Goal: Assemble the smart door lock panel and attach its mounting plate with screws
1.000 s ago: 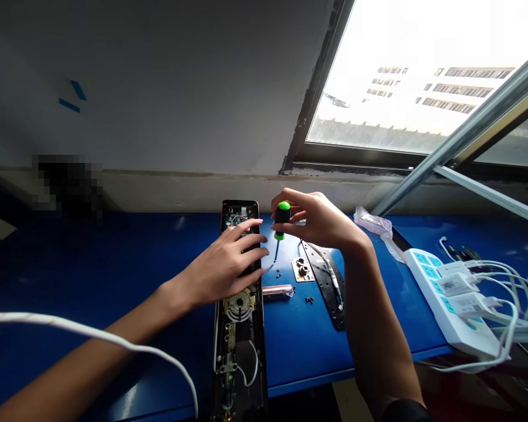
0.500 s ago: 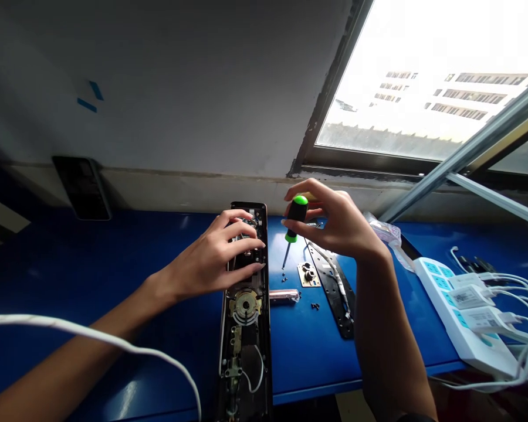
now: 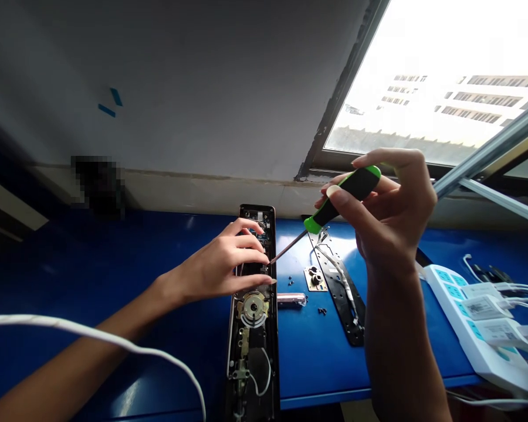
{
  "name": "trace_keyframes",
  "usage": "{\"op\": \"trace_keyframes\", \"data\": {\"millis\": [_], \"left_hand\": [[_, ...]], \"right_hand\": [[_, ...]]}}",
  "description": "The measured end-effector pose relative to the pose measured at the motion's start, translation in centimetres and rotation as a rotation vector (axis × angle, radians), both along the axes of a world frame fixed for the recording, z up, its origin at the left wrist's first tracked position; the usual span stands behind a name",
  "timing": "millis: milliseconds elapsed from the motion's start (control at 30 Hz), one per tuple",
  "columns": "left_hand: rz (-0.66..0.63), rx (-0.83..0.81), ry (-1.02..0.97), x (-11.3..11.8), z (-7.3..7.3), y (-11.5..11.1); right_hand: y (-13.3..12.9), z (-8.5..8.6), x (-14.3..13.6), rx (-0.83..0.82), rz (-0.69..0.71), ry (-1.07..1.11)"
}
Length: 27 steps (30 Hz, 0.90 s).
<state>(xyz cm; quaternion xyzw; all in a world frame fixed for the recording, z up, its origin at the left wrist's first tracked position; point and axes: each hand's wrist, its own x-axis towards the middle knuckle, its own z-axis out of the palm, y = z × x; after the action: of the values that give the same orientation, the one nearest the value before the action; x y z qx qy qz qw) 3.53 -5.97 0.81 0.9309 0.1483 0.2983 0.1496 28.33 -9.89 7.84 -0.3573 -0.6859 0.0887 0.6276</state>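
A long black device housing (image 3: 254, 346) lies open on the blue table, its circuit parts, round metal piece and white wire exposed. Across its upper part rests my left hand (image 3: 240, 258), fingers apart and bent over the inside. My right hand (image 3: 378, 199) grips a green and black screwdriver (image 3: 349, 193), tilted, its tip reaching the housing's right edge near my left fingertips. Right of the housing are small dark screws (image 3: 291, 281), a small square plate with a knob-like part (image 3: 315, 278) and a pinkish cylinder (image 3: 291, 300).
A black panel with a white cable (image 3: 343, 293) lies on the blue table (image 3: 312, 369). At the right is a white power strip (image 3: 470, 328) with plugged chargers. A white cord (image 3: 114, 339) crosses the lower left. Wall and window stand behind.
My right hand has risen and moved right, tilting the screwdriver from nearly upright to slanted; its tip has gone from the loose screws to the housing edge. The view has shifted slightly.
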Motion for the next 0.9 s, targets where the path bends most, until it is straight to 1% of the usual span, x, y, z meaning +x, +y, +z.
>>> {"op": "trace_keyframes", "data": {"millis": [167, 200, 300, 367, 467, 533, 600, 667, 800, 900], "left_hand": [[-0.001, 0.044, -0.041, 0.3, -0.5, 0.2], [0.002, 0.047, -0.043, 0.3, -0.5, 0.2], [0.006, 0.034, -0.04, 0.3, -0.7, 0.2], [0.015, 0.009, -0.036, 0.3, -0.8, 0.2], [0.034, -0.038, -0.015, 0.3, -0.7, 0.0], [0.041, -0.055, 0.004, 0.3, -0.6, -0.1], [0.041, -0.061, 0.024, 0.4, -0.5, -0.2], [0.036, -0.062, 0.049, 0.5, -0.4, -0.3], [0.035, -0.066, 0.099, 0.5, -0.1, -0.5], [0.043, -0.074, 0.143, 0.5, 0.0, -0.7]], "right_hand": [[0.1, 0.2, 0.3, 0.014, 0.043, -0.148], [0.0, 0.2, 0.2, 0.024, 0.039, -0.142], [-0.4, 0.5, -0.5, 0.061, 0.003, -0.02], [-0.6, 0.7, -0.6, 0.046, 0.009, -0.015], [-0.7, 0.8, -0.1, -0.025, 0.011, -0.148], [-0.6, 0.8, 0.2, -0.047, 0.014, -0.183], [-0.5, 0.6, 0.2, -0.02, 0.045, -0.133], [-0.3, 0.3, -0.1, 0.011, 0.11, -0.091], [-0.1, -0.2, -0.3, -0.014, 0.22, -0.142], [0.3, -0.3, -0.1, 0.027, 0.281, -0.174]]}}
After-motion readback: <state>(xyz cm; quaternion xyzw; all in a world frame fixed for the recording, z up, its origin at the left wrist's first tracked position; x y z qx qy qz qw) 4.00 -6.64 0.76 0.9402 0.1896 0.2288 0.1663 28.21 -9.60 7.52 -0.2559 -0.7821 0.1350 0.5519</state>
